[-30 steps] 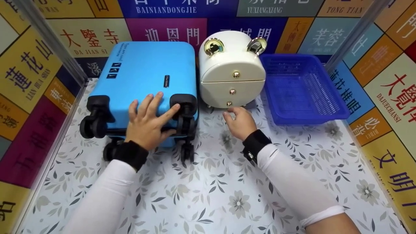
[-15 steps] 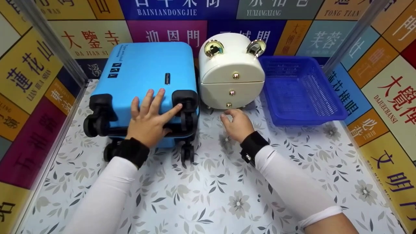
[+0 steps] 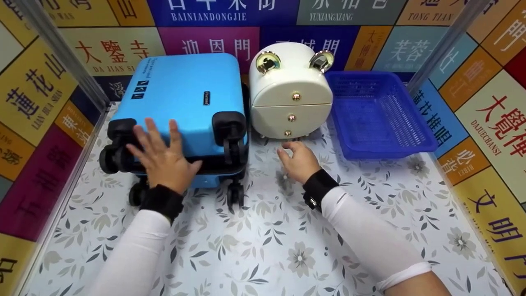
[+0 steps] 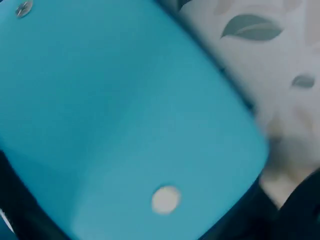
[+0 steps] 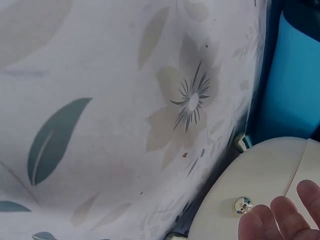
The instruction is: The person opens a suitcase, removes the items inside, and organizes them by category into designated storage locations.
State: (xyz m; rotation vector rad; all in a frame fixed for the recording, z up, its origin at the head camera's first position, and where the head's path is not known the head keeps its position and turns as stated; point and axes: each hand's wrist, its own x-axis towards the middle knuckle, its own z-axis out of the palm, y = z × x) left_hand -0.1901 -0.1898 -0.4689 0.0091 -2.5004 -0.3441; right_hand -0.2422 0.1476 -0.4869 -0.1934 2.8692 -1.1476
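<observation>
A blue hard-shell suitcase [image 3: 181, 90] lies on its back at the left, its black wheels pointing toward the person. Over its near wheel end, my left hand [image 3: 166, 162] is spread with fingers straight; whether it touches the shell I cannot tell. The left wrist view is filled by the suitcase's blue surface [image 4: 150, 115]. In front of a white drawer box [image 3: 291, 90] with gold knobs and shiny round ears, my right hand [image 3: 300, 160] is held with loosely bent fingers, gripping nothing. Its fingertips [image 5: 285, 215] appear near a knob in the right wrist view.
A blue plastic basket [image 3: 382, 115] stands right of the drawer box. The table [image 3: 254, 246] has a white cloth with leaf and flower print. Panels with printed lettering enclose the back and both sides.
My left hand has moved left along the suitcase's near end, away from its right wheel, fingers spread. The suitcase and my right hand stay nearly where they were.
</observation>
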